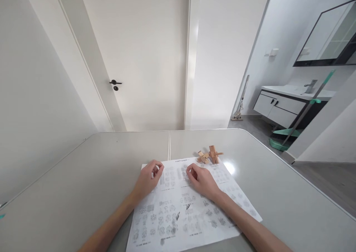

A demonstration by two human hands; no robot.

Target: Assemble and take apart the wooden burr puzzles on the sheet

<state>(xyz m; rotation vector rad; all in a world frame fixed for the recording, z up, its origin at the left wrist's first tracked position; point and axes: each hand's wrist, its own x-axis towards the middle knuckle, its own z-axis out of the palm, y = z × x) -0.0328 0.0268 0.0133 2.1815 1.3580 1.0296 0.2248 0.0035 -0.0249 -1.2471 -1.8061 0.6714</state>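
A printed instruction sheet [183, 211] with several small diagrams lies on the grey table [83, 178]. My left hand [147, 178] rests on the sheet's upper left part, fingers curled inward, nothing visible in them. My right hand [201, 179] rests on the sheet's upper middle, fingers bent down onto the paper. Just beyond the sheet's top edge stand two small wooden puzzle pieces: a cross-shaped assembly [214, 154] and a smaller cluster of blocks [203, 157] to its left. Neither hand touches them.
A seam [169, 142] runs down the table's middle. Behind the table are a white door with a black handle [115, 83] and a doorway. At the right, a bathroom holds a sink cabinet [280, 105], a mirror, and a green dustpan with broom [280, 137].
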